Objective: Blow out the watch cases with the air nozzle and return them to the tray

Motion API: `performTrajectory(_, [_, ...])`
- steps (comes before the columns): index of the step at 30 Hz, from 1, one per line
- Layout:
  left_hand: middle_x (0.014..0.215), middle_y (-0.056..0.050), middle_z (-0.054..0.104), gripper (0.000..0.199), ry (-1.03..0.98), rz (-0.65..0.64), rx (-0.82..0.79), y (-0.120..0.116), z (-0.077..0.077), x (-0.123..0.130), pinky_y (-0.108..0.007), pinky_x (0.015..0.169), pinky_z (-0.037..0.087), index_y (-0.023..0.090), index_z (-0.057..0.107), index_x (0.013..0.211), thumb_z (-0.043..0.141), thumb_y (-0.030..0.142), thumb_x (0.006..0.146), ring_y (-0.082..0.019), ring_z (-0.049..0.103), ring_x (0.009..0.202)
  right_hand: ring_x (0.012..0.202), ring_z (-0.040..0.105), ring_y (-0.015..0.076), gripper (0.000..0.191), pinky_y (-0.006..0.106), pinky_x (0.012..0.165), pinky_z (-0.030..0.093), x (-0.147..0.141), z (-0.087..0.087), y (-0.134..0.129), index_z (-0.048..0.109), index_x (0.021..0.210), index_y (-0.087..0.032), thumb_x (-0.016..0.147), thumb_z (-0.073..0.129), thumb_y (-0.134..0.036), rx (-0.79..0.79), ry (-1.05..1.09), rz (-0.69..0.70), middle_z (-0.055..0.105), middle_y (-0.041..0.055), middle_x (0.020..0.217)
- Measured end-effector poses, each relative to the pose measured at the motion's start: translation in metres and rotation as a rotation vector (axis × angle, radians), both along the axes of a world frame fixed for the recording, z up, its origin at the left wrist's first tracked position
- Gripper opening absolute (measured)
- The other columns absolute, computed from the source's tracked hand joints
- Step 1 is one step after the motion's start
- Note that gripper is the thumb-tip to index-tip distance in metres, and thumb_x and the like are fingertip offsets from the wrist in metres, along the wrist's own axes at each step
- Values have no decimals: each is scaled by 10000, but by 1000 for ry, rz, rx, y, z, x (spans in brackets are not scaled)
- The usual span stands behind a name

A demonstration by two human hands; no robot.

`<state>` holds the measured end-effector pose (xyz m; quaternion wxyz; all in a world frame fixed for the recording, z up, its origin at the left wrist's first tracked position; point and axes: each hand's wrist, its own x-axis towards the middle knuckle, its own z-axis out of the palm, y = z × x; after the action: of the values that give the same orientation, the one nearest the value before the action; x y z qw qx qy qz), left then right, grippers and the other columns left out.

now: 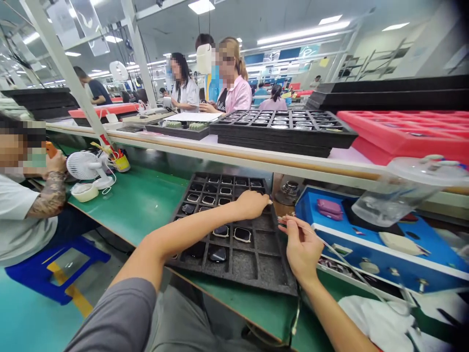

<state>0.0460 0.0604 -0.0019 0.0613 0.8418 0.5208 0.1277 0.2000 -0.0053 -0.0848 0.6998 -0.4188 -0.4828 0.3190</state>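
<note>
Left hand and right hand are apart but near each other at the right edge of a black tray. The left one reaches over that edge, fingers curled; whether they grip anything I cannot tell. The right one, just outside the edge, has thumb and finger pinched together, apparently on a thin tube trailing right.

Watch-shaped pieces lie in the tray's compartments: a pale-rimmed piece and a dark piece nearer the front edge, more toward the far left corner. Work looks partway along: many compartments are filled, but which pieces are finished and which are left cannot be told.

The tray's near left corner meets the front edge of the green tabletop. Right of it stands a blue box; a white fan stands toward the tabletop's left end. Above the far edge, a shelf carries a red tray.
</note>
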Motion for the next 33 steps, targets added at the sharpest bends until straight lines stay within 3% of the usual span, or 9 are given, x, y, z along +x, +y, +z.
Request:
performTrajectory(5, [1154, -99, 791, 279, -429, 23, -79, -53, -18, -14, -323, 898, 582, 149, 729, 1162, 520, 250, 1008, -225, 744, 1040, 839, 744, 208, 341, 429, 818, 663, -2, 12, -9, 741, 928, -183, 904, 684, -518, 10, 63, -12, 748, 79, 955])
performTrajectory(9, [1159, -145, 788, 366, -694, 39, -218, -70, -40, -16, -302, 789, 617, 104, 645, 1305, 478, 271, 1025, -207, 772, 971, 867, 745, 207, 315, 433, 888, 647, -2, 17, -14, 751, 916, -199, 919, 676, -505, 21, 43, 24, 764, 74, 943])
performTrajectory(12, [1074, -139, 804, 392, -983, 92, -379, -69, -46, -13, -321, 797, 622, 127, 659, 1274, 632, 353, 955, -207, 776, 925, 914, 751, 213, 292, 436, 929, 636, -1, 17, -15, 758, 952, -210, 945, 652, -482, 15, 3, 60, 780, 79, 987])
performTrajectory(15, [961, -107, 813, 456, -1245, 153, -534, -67, -43, -12, -324, 794, 616, 145, 721, 1134, 841, 401, 777, -210, 768, 876, 940, 752, 216, 275, 421, 921, 640, 0, 16, -14, 762, 970, -219, 949, 653, -470, 17, -9, 81, 785, 79, 1012])
performTrajectory(19, [927, -97, 813, 492, -1300, 172, -563, -69, -38, -10, -308, 759, 602, 142, 739, 1084, 897, 410, 702, -204, 759, 841, 940, 754, 217, 259, 411, 909, 642, 1, 16, -13, 772, 975, -223, 947, 660, -455, 14, -43, 99, 790, 80, 1031])
performTrajectory(33, [946, -99, 818, 476, -1361, 142, -556, -70, -37, -6, -283, 742, 576, 126, 757, 1058, 918, 355, 673, -186, 747, 826, 956, 755, 219, 194, 409, 906, 635, 2, 16, -14, 781, 978, -229, 953, 670, -388, 27, -39, 138, 792, 72, 1036])
